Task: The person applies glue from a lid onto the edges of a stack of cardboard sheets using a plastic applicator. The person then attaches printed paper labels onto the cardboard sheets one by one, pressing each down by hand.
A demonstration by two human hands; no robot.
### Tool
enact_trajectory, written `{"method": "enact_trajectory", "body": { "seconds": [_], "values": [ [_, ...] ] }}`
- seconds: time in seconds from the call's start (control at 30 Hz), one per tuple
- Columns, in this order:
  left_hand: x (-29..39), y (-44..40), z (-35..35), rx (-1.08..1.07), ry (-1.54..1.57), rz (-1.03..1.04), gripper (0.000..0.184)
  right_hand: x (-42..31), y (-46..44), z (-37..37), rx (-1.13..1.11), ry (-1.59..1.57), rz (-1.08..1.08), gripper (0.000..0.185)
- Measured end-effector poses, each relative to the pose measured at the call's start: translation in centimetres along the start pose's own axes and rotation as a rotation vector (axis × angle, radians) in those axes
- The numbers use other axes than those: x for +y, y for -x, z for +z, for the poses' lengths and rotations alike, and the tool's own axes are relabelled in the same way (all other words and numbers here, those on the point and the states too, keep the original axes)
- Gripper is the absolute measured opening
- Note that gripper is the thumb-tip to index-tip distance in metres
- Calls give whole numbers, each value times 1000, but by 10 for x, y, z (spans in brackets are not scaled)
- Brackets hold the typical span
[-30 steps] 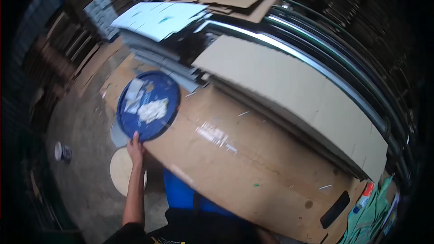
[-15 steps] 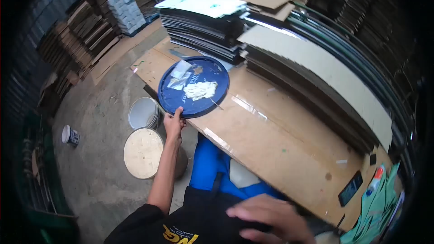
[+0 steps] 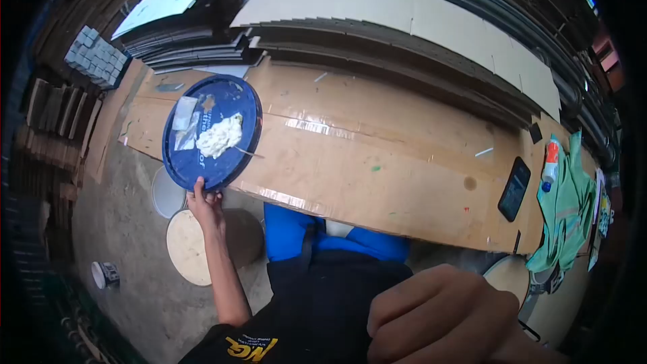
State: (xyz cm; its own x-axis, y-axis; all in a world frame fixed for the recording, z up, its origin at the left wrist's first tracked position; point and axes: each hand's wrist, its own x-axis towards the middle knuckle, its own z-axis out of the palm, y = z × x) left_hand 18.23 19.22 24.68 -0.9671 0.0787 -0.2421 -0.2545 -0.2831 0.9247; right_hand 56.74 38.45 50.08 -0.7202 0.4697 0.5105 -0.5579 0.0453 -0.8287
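My left hand (image 3: 207, 207) grips the near rim of a round blue bucket lid (image 3: 232, 98), thumb on top and fingers beneath. A lump of white paste (image 3: 220, 136) lies on the lid. Beside the paste are a small whitish packet (image 3: 184, 113) and a clear plastic piece (image 3: 187, 133). A thin stick (image 3: 251, 153) pokes out past the lid's right edge. Close to the camera, my right hand (image 3: 445, 313) is raised before my chest with its fingers curled in. Its palm side is hidden, so anything inside it cannot be made out.
A cardboard-covered table (image 3: 384, 182) runs across, with stacked cardboard sheets (image 3: 337, 3) along its back. At its right end lie a phone (image 3: 514, 190), a bottle (image 3: 550, 162) and a green cloth (image 3: 563, 209). Buckets (image 3: 187, 246) stand on the floor at left.
The view has swung right, so the lid and table appear further left. My right hand has come up closer to the camera, its fingers now curled. The left hand keeps its grip on the lid.
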Motion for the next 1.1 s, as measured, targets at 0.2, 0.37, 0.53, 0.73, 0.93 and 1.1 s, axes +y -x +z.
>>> {"method": "enact_trajectory", "body": {
  "seconds": [0.2,0.37,0.53,0.73,0.93,1.1],
  "values": [
    [1,3,8,0,-6,16,25,25,21,-14,74,33,-28,37],
    [-11,-14,-30,-33,78,19,25,27,53,-31,193,121,-63,36],
    [6,-24,-63,-117,77,-8,21,63,-16,-47,342,313,-103,34],
    [48,13,-68,-306,-64,10,67,69,106,-182,1220,1335,274,58],
    [80,79,-3,-257,-215,-71,74,83,172,-247,1212,1770,682,90],
    [47,124,81,-780,-211,-276,90,100,160,-245,1151,1817,596,85]
  ]
}}
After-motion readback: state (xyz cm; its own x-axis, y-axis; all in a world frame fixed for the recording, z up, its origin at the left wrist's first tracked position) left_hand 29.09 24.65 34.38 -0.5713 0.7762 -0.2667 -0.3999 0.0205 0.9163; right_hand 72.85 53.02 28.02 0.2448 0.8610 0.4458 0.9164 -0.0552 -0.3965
